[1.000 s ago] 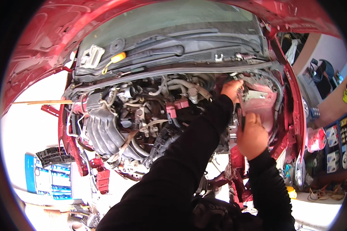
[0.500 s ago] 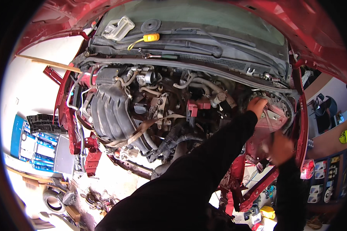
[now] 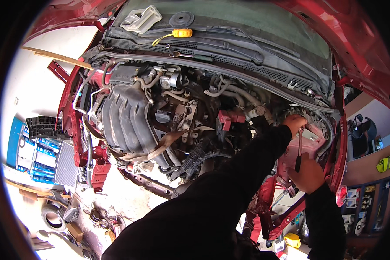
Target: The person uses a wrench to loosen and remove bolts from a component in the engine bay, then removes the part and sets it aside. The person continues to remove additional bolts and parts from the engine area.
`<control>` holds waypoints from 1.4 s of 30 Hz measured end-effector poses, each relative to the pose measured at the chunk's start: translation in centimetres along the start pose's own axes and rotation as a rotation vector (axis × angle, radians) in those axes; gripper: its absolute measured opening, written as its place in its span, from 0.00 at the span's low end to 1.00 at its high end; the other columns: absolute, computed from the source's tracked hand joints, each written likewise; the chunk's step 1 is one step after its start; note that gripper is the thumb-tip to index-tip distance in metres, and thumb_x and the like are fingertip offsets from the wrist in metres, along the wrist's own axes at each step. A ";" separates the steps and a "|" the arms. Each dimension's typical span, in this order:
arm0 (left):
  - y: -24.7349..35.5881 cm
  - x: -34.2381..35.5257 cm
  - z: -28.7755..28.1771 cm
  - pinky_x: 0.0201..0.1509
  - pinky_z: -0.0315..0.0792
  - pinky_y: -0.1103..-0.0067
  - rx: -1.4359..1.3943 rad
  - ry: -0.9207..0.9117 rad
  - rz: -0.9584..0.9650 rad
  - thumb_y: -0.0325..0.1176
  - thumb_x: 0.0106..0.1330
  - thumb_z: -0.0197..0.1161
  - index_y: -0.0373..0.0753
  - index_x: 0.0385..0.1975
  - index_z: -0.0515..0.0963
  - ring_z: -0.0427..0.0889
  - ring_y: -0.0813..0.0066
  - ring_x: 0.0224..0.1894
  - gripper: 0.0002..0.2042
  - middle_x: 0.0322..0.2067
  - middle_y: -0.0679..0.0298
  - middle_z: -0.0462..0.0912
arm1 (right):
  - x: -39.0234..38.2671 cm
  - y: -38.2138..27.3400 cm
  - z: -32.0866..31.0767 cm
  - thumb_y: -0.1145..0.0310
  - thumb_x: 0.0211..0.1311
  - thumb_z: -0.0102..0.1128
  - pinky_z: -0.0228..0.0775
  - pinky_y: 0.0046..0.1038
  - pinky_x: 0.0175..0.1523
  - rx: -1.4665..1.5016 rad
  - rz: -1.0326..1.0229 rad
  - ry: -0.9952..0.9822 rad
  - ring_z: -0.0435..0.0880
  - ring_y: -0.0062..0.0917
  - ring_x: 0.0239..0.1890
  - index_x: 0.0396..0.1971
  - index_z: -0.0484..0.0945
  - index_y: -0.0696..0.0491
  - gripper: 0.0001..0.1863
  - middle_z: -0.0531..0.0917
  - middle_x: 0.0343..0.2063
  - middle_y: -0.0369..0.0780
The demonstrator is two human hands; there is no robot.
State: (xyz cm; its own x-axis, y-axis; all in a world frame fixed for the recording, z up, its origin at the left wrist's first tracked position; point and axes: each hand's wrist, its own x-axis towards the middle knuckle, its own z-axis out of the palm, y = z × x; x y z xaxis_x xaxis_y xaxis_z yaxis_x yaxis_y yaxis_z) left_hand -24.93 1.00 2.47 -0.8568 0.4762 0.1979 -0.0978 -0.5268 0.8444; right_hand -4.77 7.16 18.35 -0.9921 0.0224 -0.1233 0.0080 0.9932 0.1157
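Note:
My right hand (image 3: 308, 176) is wrapped round the black handle of a ratchet wrench (image 3: 300, 141), whose metal shaft points away from me. At the shaft's far end my left hand (image 3: 294, 124) is closed over the tool's head, hiding the head and whatever it sits on. Both hands are at the right side of the engine bay, over the red inner fender panel (image 3: 294, 156). A dark hose (image 3: 328, 134) curves along just right of my left hand.
A black ribbed engine cover (image 3: 125, 123) fills the left of the bay. On the cowl lie another ratchet (image 3: 190, 56), a yellow tool with a strap (image 3: 182, 33), a round grey disc (image 3: 181, 18) and a pale plastic piece (image 3: 141, 19). A loose strap (image 3: 162, 145) crosses the engine.
My right hand, blurred before, has moved slightly down and left with the ratchet handle. My left hand stays at the tool's far end. The whole view has shifted a little.

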 end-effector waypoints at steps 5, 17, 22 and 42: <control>0.1 0.7 -0.6 0.28 0.73 0.67 0.104 -0.001 -0.074 0.51 0.69 0.68 0.40 0.37 0.84 0.78 0.76 0.29 0.18 0.28 0.66 0.81 | 2.8 2.0 -1.4 0.54 0.66 0.70 0.83 0.51 0.45 -0.283 0.151 0.431 0.90 0.49 0.40 0.44 0.80 0.55 0.19 0.90 0.37 0.47; -1.1 1.7 -0.3 0.27 0.74 0.65 0.464 -0.033 0.310 0.47 0.75 0.65 0.36 0.34 0.84 0.81 0.71 0.24 0.18 0.25 0.63 0.83 | 2.6 2.0 -0.1 0.59 0.67 0.67 0.82 0.56 0.47 -0.307 0.135 0.400 0.90 0.54 0.42 0.46 0.79 0.57 0.18 0.88 0.34 0.54; -0.8 1.7 -0.7 0.26 0.74 0.64 0.210 -0.056 0.185 0.46 0.77 0.63 0.35 0.35 0.84 0.79 0.71 0.22 0.18 0.22 0.62 0.79 | 0.8 -1.0 -0.5 0.55 0.61 0.69 0.81 0.53 0.46 0.171 -0.013 -0.060 0.89 0.59 0.41 0.46 0.78 0.58 0.23 0.88 0.37 0.57; 1.2 -0.1 0.4 0.31 0.73 0.64 -0.117 0.065 -0.126 0.52 0.68 0.72 0.41 0.35 0.84 0.78 0.75 0.28 0.18 0.27 0.69 0.81 | 1.4 1.7 0.5 0.47 0.62 0.70 0.82 0.54 0.48 0.080 0.021 0.033 0.90 0.57 0.40 0.41 0.80 0.58 0.27 0.88 0.34 0.57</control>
State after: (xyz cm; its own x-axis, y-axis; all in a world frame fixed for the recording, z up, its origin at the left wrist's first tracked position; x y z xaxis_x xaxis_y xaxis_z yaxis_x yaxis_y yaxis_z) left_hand -24.79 0.58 3.64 -0.8648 0.4987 0.0582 -0.2611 -0.5458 0.7962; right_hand -6.11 8.97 17.85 -0.9952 0.0408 -0.0894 0.0374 0.9986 0.0385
